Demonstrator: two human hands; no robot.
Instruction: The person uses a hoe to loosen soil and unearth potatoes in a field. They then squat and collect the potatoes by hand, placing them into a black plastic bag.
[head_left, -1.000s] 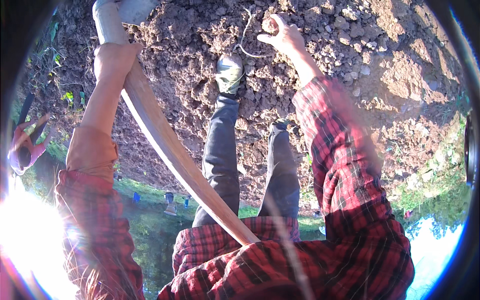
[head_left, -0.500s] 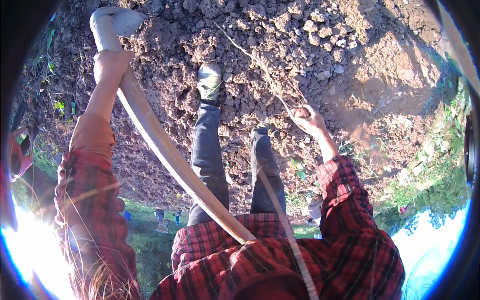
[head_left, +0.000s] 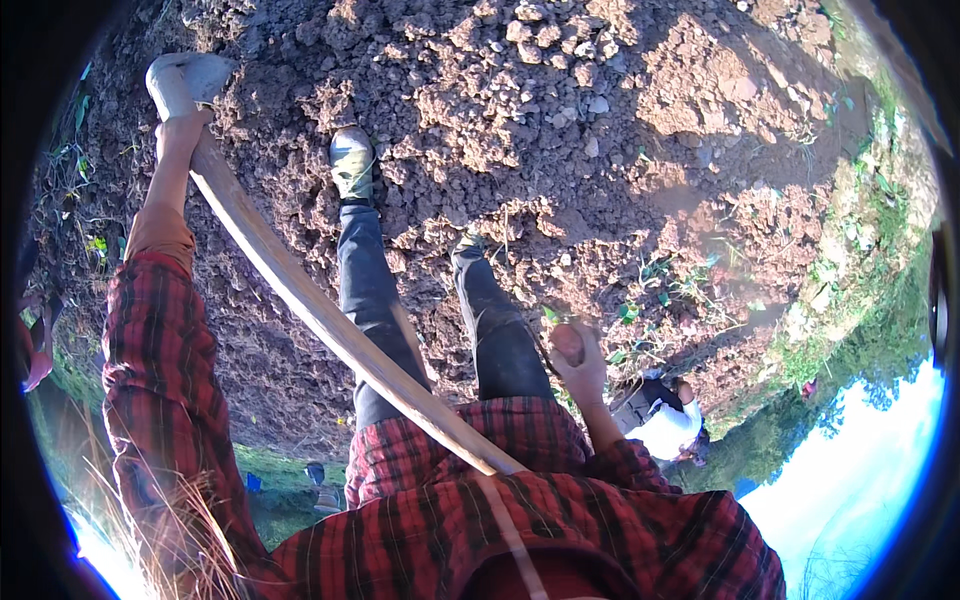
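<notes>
My left hand (head_left: pixel 181 133) is closed round the upper part of a long, curved wooden hoe (head_left: pixel 290 280), just below its metal head (head_left: pixel 208 75). The handle slants down across my legs and its lower end meets my checked shirt. My right hand (head_left: pixel 583 372) is near my right knee, with its fingers closed round a rounded, reddish-brown lump (head_left: pixel 568 343). Whether that lump is a tuber or a clod of earth I cannot make out. Both feet stand on broken soil, the left shoe (head_left: pixel 352 160) plainly visible.
Loose brown clods (head_left: pixel 480 110) cover the ground ahead. Small green plants (head_left: pixel 665 285) grow at right, with a grassy bank (head_left: pixel 850 270) beyond. A person in a white top (head_left: pixel 668 432) is low down at the right. Dry grass stalks (head_left: pixel 190 515) cross my left sleeve.
My right hand has drawn back from the soil toward my body, and the long thin stem by it no longer shows. My left hand still grips the hoe. The whole view has shifted.
</notes>
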